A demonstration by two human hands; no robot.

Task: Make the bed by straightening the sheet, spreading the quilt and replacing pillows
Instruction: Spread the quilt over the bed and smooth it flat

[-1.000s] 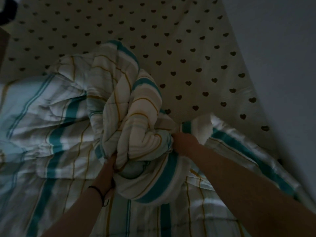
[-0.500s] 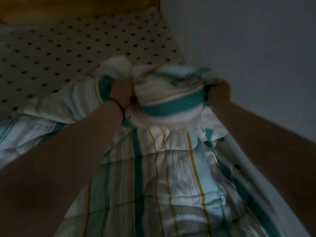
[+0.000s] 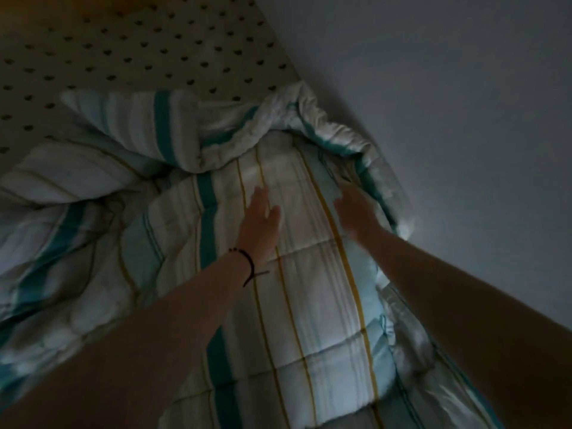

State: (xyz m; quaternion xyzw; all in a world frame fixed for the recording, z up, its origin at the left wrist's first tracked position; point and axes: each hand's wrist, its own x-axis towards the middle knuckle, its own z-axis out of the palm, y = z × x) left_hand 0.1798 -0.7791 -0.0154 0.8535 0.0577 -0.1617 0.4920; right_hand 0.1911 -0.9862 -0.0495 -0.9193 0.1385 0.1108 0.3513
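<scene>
Lying flat with fingers straight, the left hand (image 3: 261, 224) and right hand (image 3: 356, 212) are pressed on the striped quilt (image 3: 309, 305), nothing grasped. At 12 o'clock its edge is bunched; the heart-print sheet (image 3: 123, 57) is exposed at 11 o'clock.

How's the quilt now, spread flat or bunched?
Partly spread: the quilt lies flat under both hands, but its top edge is rolled and its left side rumpled, sheet still bare.
</scene>
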